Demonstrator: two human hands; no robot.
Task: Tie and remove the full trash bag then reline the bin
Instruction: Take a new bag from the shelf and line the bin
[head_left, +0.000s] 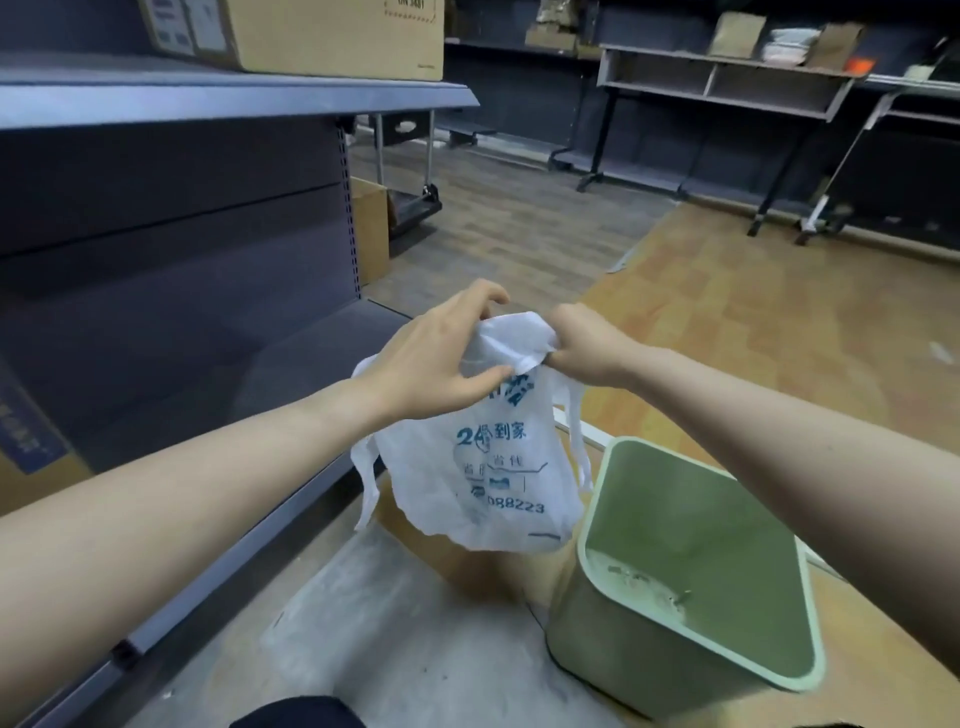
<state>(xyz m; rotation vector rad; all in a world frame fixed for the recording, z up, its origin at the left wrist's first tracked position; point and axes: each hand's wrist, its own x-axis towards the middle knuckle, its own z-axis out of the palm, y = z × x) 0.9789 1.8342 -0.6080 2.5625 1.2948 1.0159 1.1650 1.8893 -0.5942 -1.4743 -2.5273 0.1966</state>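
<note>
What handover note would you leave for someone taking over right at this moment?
Left hand and right hand both grip the top of the white printed bag, held in the air left of the bin.
Green bin stands on the floor, unlined, with only crumbs at the bottom.
Done: the bin has no bag in it.
Left: open the bag's mouth, fit it into the bin, fold the edge over the rim.

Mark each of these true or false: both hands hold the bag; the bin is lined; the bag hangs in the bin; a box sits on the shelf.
1. Both hands hold the bag. True: the left hand and right hand grip the top of the white bag.
2. The bin is lined. False: the green bin is bare inside.
3. The bag hangs in the bin. False: it hangs left of the bin, outside it.
4. A box sits on the shelf. True: the box rests on the shelf.
</note>
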